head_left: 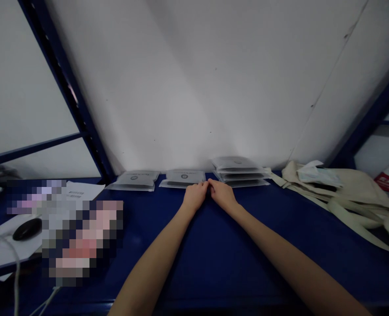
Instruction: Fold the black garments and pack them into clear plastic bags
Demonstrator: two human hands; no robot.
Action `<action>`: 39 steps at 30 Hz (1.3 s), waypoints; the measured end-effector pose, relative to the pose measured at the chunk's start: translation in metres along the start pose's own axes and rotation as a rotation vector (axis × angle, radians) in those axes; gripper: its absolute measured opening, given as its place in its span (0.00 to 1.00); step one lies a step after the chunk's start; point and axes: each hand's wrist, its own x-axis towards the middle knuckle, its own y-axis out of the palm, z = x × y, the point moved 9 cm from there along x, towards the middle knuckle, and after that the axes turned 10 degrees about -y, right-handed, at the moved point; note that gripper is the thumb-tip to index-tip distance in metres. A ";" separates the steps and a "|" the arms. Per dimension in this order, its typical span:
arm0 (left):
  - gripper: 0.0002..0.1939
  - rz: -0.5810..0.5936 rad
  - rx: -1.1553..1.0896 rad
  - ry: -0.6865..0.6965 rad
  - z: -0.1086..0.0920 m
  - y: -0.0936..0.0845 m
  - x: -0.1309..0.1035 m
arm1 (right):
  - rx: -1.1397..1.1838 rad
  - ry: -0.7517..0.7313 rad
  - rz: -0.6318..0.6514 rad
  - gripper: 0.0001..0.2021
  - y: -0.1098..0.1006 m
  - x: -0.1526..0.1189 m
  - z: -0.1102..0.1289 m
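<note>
My left hand (195, 195) and my right hand (223, 194) reach to the back of the blue table, fingertips nearly meeting. Both are closed, with bent fingers pressed together. Whatever lies between the fingers, if anything, is hidden. Just behind my left hand is the right end of a pouch pile (181, 177), frosted zip bags with a round dark logo. Beside my right fingers rises a taller stack of similar frosted pouches (239, 166). Farther left lie more such pouches (133, 179), also against the wall.
A beige cloth bag (352, 186) with straps and a small packet (316, 173) covers the right side. At left are papers (82, 193), a black mouse (27, 229), a white cable (16, 263) and a blurred-out phone-like object (87, 239). Blue rack posts (72, 96) flank the white wall (181, 87).
</note>
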 end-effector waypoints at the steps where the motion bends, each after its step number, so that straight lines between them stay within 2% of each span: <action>1: 0.14 -0.006 0.007 -0.006 0.002 -0.001 0.001 | -0.011 -0.003 0.002 0.13 -0.002 0.000 0.000; 5: 0.14 -0.042 0.018 -0.052 0.021 -0.008 0.004 | -0.040 0.013 -0.035 0.10 -0.014 0.001 -0.005; 8: 0.15 -0.070 0.013 -0.127 0.045 -0.013 0.005 | -0.039 0.069 -0.061 0.10 -0.020 0.000 -0.017; 15: 0.11 -0.121 0.016 -0.379 0.107 -0.026 -0.001 | -0.155 0.201 -0.018 0.13 -0.023 -0.002 -0.039; 19: 0.10 -0.128 0.015 -0.459 0.127 -0.031 -0.003 | -0.181 0.200 -0.016 0.14 -0.024 -0.001 -0.037; 25: 0.10 -0.157 -0.022 -0.481 0.139 -0.031 -0.008 | -0.167 0.178 0.012 0.14 -0.019 0.001 -0.030; 30: 0.08 -0.243 -0.106 -0.357 0.131 -0.028 -0.013 | -0.127 0.211 0.031 0.12 -0.014 -0.006 -0.037; 35: 0.09 -0.161 -0.294 -0.327 0.132 -0.014 -0.012 | -0.105 0.239 0.027 0.10 -0.010 -0.009 -0.044; 39: 0.11 -0.113 -0.321 -0.273 0.129 -0.008 -0.009 | -0.107 0.245 0.030 0.09 -0.009 -0.009 -0.043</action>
